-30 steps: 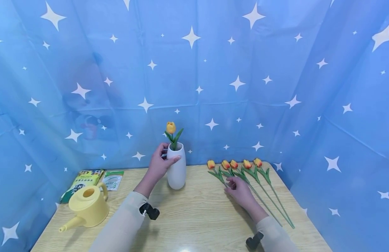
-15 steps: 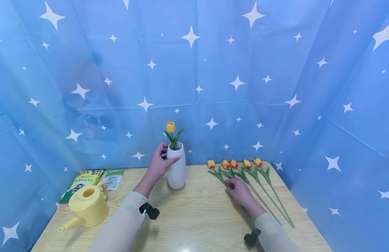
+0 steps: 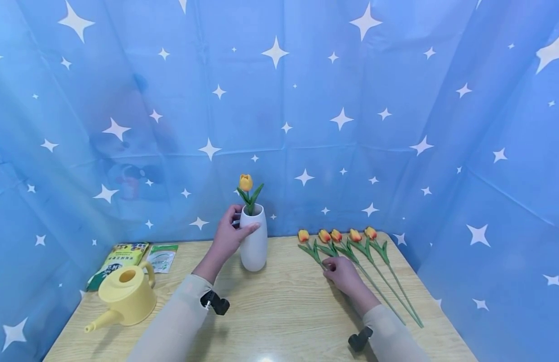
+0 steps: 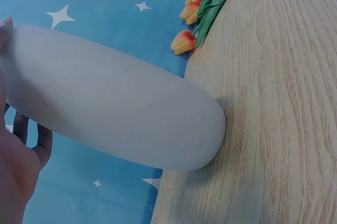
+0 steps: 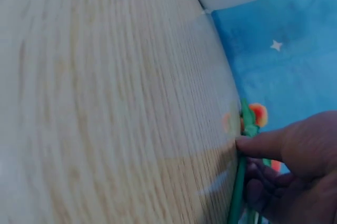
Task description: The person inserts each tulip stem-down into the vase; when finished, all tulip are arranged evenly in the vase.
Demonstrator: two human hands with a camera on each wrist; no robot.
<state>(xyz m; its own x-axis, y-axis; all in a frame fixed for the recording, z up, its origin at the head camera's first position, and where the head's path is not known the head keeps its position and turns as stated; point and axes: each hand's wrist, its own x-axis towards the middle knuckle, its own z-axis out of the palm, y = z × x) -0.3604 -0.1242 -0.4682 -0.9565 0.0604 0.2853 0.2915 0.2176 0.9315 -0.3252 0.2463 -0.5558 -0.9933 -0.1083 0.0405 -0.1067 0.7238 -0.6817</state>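
A white vase (image 3: pixel 254 246) stands upright on the table, with one yellow tulip (image 3: pixel 245 183) rising from its mouth. My left hand (image 3: pixel 229 235) holds the vase near the top, thumb across the front and fingers round the far side. To the right, several orange-yellow tulips lie in a fan. My right hand (image 3: pixel 344 276) is over the stem of the leftmost tulip (image 3: pixel 303 236). In the right wrist view, thumb and fingers pinch the green stem (image 5: pixel 238 187) close to the tabletop. The lower parts of some stems are hidden under that hand.
A yellow watering can (image 3: pixel 127 296) sits at the left of the wooden table (image 3: pixel 270 311), its spout toward the front. Behind it lie a green and yellow packet (image 3: pixel 121 259) and a smaller green and white packet (image 3: pixel 162 259). A blue starred curtain (image 3: pixel 279 110) encloses the back and sides.
The right hand's fingers have drawn together on the leftmost tulip's stem, and its wrist has shifted slightly left. Left hand and vase stay put.
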